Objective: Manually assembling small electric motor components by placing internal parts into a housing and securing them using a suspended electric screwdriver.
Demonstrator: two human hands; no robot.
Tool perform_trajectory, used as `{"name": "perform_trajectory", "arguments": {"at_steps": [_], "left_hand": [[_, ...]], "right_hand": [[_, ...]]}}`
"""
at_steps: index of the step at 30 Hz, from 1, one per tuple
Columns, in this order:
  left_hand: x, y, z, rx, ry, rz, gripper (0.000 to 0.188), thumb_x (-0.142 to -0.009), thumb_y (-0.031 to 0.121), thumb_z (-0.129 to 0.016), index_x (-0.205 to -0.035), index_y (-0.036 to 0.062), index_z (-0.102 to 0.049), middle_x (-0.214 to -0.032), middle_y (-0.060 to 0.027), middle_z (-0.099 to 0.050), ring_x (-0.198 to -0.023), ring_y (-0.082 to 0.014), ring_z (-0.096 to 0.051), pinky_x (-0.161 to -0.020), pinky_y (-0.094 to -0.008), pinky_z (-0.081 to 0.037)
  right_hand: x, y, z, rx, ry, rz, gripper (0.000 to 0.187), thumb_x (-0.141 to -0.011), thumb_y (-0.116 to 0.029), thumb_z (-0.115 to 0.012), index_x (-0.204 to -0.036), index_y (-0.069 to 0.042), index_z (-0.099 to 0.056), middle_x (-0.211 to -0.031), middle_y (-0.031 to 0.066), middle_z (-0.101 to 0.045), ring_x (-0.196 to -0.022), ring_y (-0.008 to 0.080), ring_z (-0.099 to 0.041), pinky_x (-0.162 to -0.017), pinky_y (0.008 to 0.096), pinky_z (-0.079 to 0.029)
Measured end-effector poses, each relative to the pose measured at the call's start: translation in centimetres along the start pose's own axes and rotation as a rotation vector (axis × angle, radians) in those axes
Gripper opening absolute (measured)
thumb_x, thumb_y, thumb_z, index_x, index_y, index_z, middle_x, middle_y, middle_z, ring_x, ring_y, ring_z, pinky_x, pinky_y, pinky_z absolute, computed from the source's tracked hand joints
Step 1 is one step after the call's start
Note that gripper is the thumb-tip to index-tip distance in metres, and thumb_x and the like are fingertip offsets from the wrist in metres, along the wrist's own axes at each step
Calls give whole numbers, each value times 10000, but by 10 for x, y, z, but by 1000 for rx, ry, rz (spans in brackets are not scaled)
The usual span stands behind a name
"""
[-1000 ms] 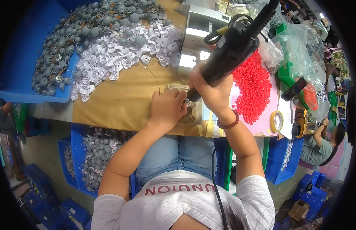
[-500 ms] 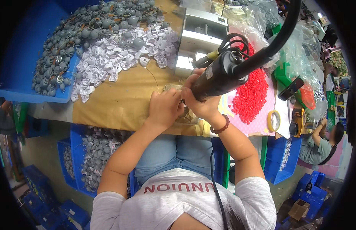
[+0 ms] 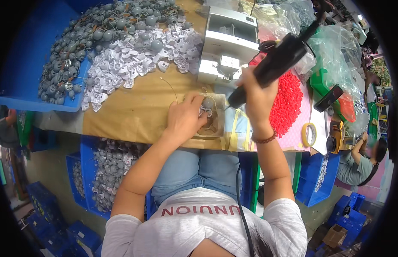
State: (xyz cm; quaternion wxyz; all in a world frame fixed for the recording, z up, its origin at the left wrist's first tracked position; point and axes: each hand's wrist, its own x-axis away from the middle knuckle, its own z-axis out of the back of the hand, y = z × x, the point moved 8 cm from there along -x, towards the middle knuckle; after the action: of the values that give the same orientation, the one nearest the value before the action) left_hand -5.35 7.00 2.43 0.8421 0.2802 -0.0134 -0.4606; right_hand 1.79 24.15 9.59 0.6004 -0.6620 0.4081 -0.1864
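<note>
My right hand (image 3: 259,96) is wrapped around a black electric screwdriver (image 3: 281,58), tilted with its thin bit pointing down and left, just right of a small shallow fixture (image 3: 217,128). In the fixture sits a small piece with a grey ball (image 3: 208,103) and a white part. My left hand (image 3: 185,115) holds this piece from the left, with thumb and fingertips closed at its edge; the exact contact is partly hidden. A thin wire (image 3: 171,87) curves out on the table beyond my left fingers.
White plastic parts (image 3: 117,70) and grey balls with wires (image 3: 106,34) are heaped at the far left, beside a blue bin (image 3: 19,92). A white screw feeder (image 3: 229,38) stands ahead. Red pieces (image 3: 289,103), a yellow tape roll (image 3: 309,134) and a black phone-like device (image 3: 328,98) lie right.
My right hand has lifted the screwdriver away from the fixture, up and to the right, uncovering the grey-ball piece. My left hand stays at the fixture.
</note>
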Motion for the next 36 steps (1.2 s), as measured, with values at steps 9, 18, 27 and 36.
{"name": "perform_trajectory", "arguments": {"at_steps": [9,18,27,36], "left_hand": [[14,11,9,50,108,-158,330,-809,169,-750,-1125,129,-664,-1016,4,-689,-853,-205,-659,-669,-379,-396],[14,13,7,2,135,-187,308,-784,163,-755,-1073,142,-652,-944,22,-667,-798,-188,-643,-653,-380,-379],[14,11,8,18,134,-181,323,-780,167,-765,-1081,137,-653,-927,11,-648,-782,-194,-637,-652,-382,-379],[19,7,11,81,147,-188,337,-775,170,-762,-1090,124,-652,-892,-22,-639,-749,-226,-634,-658,-394,-421]], "right_hand": [[42,-9,10,886,-8,675,525,-811,-13,-723,-1311,11,-565,-1240,208,-590,-1170,384,-536,-1033,458,-400],[45,82,-30,340,-295,-151,154,-963,-71,-634,-1054,35,-697,-807,102,-723,-715,131,-668,-649,291,-533],[53,93,-23,278,-233,-199,181,-1016,-100,-581,-1062,57,-660,-849,65,-699,-770,104,-670,-688,250,-533],[46,97,-35,238,-235,-285,199,-1036,-121,-558,-1153,35,-591,-885,67,-682,-776,95,-664,-666,241,-518]]}}
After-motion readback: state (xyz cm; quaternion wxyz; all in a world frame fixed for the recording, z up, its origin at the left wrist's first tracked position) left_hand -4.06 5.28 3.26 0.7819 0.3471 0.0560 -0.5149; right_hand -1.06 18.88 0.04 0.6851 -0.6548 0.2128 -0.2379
